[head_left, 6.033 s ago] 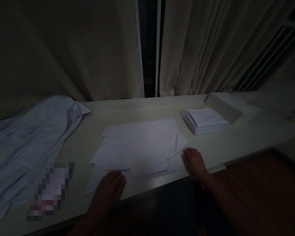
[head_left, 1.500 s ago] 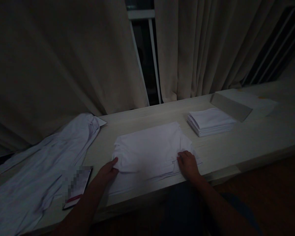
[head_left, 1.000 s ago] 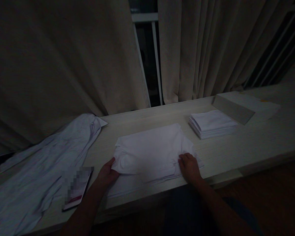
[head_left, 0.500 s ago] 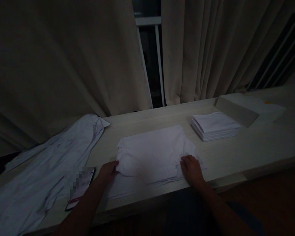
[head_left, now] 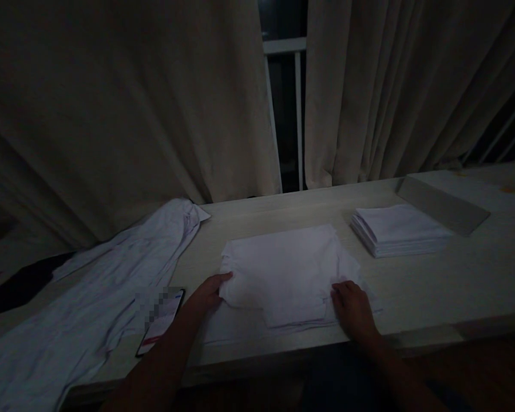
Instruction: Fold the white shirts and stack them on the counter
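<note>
Pinching left edge of folded white cloth (head_left: 278, 274), flat on worktop (head_left: 274, 214), in left hand (head_left: 210, 290); touching right edge with right hand (head_left: 354, 306), cannot tell whether pinching. Cropped at left: rumpled garment (head_left: 120, 286).

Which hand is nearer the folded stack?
Right. The right hand is on the cloth, in front and left of the stack; the left hand is much farther left, at the cloth's left edge.

Big brown curtains (head_left: 189, 109) and a phone (head_left: 165, 319).
The phone is left of the left fingers (head_left: 223, 278) and a bit nearer. A black thing (head_left: 26, 281) is far left of them. The curtains hang past all the fingers, white bars (head_left: 284, 46) between them. A flat grey thing (head_left: 444, 201) is beyond the right fingers (head_left: 343, 287), off to the right.
</note>
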Motion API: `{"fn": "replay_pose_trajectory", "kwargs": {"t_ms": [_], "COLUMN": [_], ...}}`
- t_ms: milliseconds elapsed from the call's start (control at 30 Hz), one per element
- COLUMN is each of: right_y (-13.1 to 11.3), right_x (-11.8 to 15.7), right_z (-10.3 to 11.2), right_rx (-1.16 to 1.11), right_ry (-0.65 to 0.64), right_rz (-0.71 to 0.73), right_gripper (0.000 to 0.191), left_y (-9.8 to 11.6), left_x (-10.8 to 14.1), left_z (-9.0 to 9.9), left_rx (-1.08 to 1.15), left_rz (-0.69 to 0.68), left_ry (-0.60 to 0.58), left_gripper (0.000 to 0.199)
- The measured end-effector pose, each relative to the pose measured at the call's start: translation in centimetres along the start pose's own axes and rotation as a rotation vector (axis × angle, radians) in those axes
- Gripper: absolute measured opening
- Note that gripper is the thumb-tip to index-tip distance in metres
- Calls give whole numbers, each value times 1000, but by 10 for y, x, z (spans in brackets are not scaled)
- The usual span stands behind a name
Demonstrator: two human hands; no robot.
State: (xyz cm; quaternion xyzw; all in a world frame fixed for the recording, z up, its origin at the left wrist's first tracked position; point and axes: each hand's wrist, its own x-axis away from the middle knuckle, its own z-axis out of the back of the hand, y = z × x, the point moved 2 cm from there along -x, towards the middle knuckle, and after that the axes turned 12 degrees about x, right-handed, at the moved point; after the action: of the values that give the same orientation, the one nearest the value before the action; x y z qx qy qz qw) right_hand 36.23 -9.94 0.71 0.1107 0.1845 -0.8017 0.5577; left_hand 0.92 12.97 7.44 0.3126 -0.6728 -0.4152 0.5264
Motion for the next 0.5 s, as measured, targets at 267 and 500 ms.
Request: {"fn": "replay_pose_trajectory", "kwargs": {"t_ms": [267,500], "right_y": [-3,-4], "right_x": [-1,-2], "right_z": [2,2], "right_rx": [6,12], "right_ry": [-7,7], "right_rz": [3,18], "right_gripper": [27,28], "left_y": [-7,15], "left_x": [-26,-54], "left_z": [18,40], "left_rx": [-75,-298], "left_rz": [172,96], "left_ry": [-6,246], "left_gripper": [39,30]}}
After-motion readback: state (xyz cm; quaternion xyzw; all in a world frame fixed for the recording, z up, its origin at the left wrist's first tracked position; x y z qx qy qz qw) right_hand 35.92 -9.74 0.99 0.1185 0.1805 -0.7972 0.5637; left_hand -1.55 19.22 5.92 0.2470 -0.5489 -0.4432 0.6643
